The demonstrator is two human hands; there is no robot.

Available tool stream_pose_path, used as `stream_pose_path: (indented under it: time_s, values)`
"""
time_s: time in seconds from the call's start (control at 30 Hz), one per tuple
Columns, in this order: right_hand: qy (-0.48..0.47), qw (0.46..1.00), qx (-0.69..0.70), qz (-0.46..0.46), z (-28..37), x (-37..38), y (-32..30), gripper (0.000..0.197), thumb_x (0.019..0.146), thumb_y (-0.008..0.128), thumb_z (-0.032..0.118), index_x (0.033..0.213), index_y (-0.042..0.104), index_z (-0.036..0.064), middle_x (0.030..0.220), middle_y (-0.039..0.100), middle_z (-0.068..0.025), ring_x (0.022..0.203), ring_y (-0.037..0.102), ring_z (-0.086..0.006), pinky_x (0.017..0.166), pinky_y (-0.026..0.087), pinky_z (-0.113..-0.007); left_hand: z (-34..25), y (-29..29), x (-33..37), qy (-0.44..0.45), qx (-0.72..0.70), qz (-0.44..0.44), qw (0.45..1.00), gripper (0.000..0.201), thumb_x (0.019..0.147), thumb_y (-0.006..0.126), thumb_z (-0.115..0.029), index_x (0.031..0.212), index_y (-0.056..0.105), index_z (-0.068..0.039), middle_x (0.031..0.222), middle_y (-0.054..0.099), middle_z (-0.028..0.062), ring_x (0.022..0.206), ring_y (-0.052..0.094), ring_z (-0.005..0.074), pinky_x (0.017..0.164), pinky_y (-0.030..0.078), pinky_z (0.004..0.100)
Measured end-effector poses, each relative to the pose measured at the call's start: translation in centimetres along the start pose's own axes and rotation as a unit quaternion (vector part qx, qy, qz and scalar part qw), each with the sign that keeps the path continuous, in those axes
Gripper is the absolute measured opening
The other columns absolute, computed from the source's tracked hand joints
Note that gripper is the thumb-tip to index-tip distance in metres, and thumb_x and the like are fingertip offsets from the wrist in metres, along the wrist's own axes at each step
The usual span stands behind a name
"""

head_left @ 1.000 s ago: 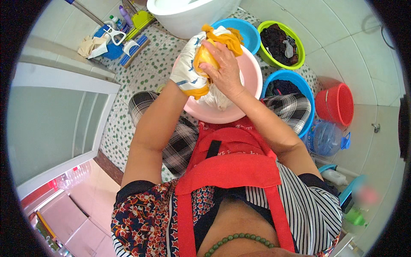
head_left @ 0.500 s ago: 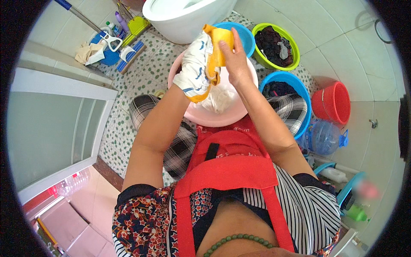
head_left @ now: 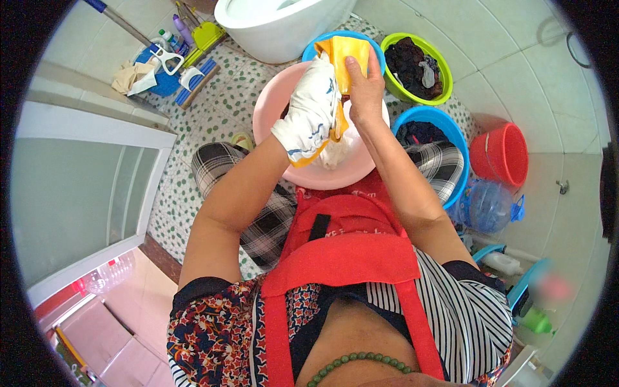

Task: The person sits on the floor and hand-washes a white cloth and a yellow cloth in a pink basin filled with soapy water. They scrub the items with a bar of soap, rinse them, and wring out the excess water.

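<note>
A white garment (head_left: 311,106) with blue marks and yellow trim is held up over a pink basin (head_left: 271,109). My left forearm (head_left: 248,184) runs into the garment, which covers my left hand, so its fingers are hidden. With the thumb in front and the fingers behind, my right hand (head_left: 366,90) grips the yellow part (head_left: 347,55) of the same garment. Below, inside the basin, lies wet-looking white cloth (head_left: 335,151). Something dark shows beside it, partly hidden by the garment.
Behind the pink basin stands a blue basin (head_left: 380,55). Dark clothes fill a green basin (head_left: 445,77) and another blue basin (head_left: 459,138) to the right. Nearby are a red bucket (head_left: 500,155) and a clear plastic bottle (head_left: 487,205). A toilet (head_left: 271,32) and mops (head_left: 196,84) are beyond.
Both hands and the garment have shifted slightly right. The yellow part is now more spread out and opened under my right hand.
</note>
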State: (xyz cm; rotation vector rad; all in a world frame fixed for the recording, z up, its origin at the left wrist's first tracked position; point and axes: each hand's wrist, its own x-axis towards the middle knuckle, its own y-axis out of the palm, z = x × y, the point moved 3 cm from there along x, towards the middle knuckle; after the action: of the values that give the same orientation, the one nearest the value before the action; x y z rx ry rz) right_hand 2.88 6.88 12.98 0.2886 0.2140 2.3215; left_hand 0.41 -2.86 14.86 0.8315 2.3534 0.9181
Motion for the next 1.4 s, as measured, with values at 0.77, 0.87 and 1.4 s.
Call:
stream_pose_path:
  time_s: [0.77, 0.87, 1.4]
  values:
    - [-0.258, 0.855, -0.413, 0.178, 3.9, -4.7, 4.1, 0.059, 0.08, 0.066, 0.032, 0.132, 0.048, 0.0144, 0.109, 0.057, -0.0151, 0.095, 0.057, -0.0339, 0.083, 0.046, -0.042, -2.0, -5.3, 2.7, 0.035, 0.047, 0.125, 0.99, 0.038, 0.096, 0.038, -0.041, 0.12, 0.047, -0.013, 0.121, 0.054, 0.0089, 0.111, 0.052, 0.023, 0.096, 0.042, 0.0354]
    - [-0.32, 0.815, -0.451, 0.171, 4.8, -6.8, 5.4, 0.063, 0.075, 0.069, 0.033, 0.132, 0.048, 0.0195, 0.114, 0.052, -0.0143, 0.1, 0.051, -0.0361, 0.086, 0.041, -0.046, -1.4, -6.1, 2.6, -0.024, -0.074, 0.138, 0.987, 0.039, 0.096, 0.038, -0.04, 0.124, 0.044, -0.013, 0.124, 0.052, 0.0089, 0.113, 0.05, 0.0232, 0.098, 0.04, 0.0356]
    - [-0.339, 0.881, -0.315, 0.097, 2.1, -11.6, 1.8, 0.078, 0.063, 0.076, 0.013, 0.131, 0.04, 0.0061, 0.115, 0.047, -0.0158, 0.107, 0.048, -0.0356, 0.091, 0.039, -0.044, -0.2, -6.5, 7.5, 0.117, 0.196, 0.192, 0.955, 0.042, 0.096, 0.035, -0.041, 0.121, 0.049, -0.009, 0.122, 0.053, 0.0104, 0.104, 0.055, 0.0255, 0.095, 0.043, 0.0376]
